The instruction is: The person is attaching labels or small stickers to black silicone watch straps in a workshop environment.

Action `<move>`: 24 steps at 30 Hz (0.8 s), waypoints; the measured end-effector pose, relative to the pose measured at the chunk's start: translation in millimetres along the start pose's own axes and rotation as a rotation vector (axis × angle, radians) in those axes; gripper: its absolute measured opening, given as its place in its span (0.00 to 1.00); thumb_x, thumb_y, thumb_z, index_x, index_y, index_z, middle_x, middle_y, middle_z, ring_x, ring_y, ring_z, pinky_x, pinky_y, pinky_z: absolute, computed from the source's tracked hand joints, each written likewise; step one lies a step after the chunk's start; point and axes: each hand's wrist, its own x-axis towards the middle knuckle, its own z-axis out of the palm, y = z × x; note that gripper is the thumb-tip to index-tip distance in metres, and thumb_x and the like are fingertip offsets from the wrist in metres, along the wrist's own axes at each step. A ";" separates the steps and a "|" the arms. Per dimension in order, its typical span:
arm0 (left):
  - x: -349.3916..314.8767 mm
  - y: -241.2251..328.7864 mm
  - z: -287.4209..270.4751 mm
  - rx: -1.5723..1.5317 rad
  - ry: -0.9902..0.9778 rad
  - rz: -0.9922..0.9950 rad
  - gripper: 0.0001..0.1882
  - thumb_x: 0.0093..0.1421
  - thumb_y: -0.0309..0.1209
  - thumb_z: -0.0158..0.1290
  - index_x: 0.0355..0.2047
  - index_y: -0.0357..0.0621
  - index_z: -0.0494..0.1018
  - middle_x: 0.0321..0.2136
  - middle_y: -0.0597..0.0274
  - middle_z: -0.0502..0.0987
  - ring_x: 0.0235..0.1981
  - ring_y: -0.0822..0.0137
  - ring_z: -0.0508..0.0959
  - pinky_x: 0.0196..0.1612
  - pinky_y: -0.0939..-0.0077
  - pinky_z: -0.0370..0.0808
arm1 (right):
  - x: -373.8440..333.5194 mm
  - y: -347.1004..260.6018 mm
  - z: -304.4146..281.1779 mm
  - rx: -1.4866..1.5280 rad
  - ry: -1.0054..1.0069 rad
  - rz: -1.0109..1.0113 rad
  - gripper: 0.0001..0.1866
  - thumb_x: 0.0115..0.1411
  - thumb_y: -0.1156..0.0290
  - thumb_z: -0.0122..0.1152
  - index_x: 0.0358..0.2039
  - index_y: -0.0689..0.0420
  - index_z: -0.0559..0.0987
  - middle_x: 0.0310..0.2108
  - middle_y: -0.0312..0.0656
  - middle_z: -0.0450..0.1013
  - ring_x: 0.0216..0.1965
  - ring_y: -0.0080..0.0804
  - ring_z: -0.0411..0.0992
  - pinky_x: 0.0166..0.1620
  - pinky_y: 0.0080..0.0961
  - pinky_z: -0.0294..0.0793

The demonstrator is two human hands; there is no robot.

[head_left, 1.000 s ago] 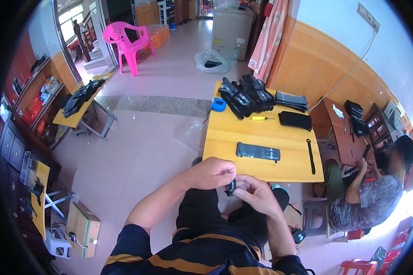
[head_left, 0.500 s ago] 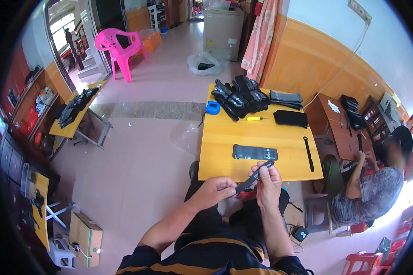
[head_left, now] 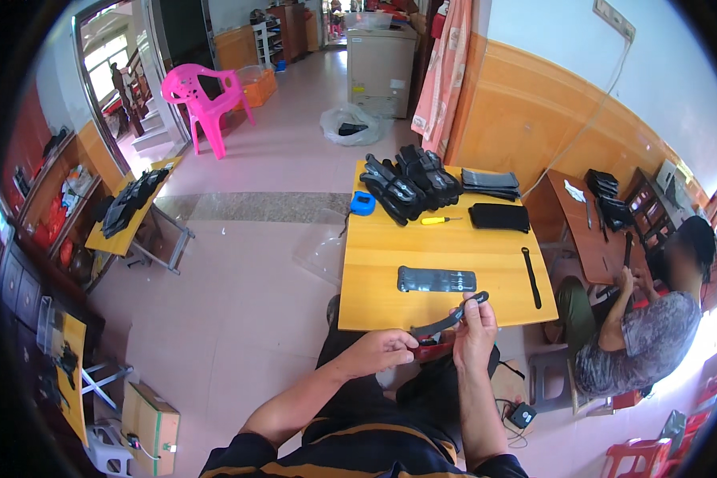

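Note:
Over the near edge of the yellow table [head_left: 378, 309], a black strap [head_left: 436, 326] stretches between my two hands. My right hand [head_left: 476, 331] pinches it near its upper right end, which sticks out beyond the fingers. At the lower left end, the fingertips of my left hand [head_left: 381, 351] are closed on the strap. Just beyond lies a flat stack of dark straps [head_left: 436, 280] with light printing. A single black strap [head_left: 531, 278] rests lengthwise by the table's right side.
Bundled black straps [head_left: 410, 185], a blue tape measure [head_left: 362, 204], a yellow-handled tool [head_left: 436, 221], a black pouch-like piece [head_left: 499, 217] and a grey stack [head_left: 491, 184] occupy the table's far part. A co-worker [head_left: 649, 334] sits at a brown table on the right. A pink chair [head_left: 207, 103] stands far left.
My view has tilted slightly, so the table appears lower. The strap's right end has turned to point further right, and my right hand has shifted slightly right with it.

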 end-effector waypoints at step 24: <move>19.2 -2.6 -10.6 -0.234 0.346 0.111 0.09 0.72 0.29 0.48 0.41 0.36 0.75 0.30 0.61 0.81 0.29 0.73 0.81 0.33 0.79 0.79 | 12.1 -9.4 -47.2 -0.318 0.055 -0.136 0.06 0.69 0.73 0.62 0.43 0.58 0.78 0.31 0.33 0.77 0.31 0.19 0.76 0.35 0.17 0.78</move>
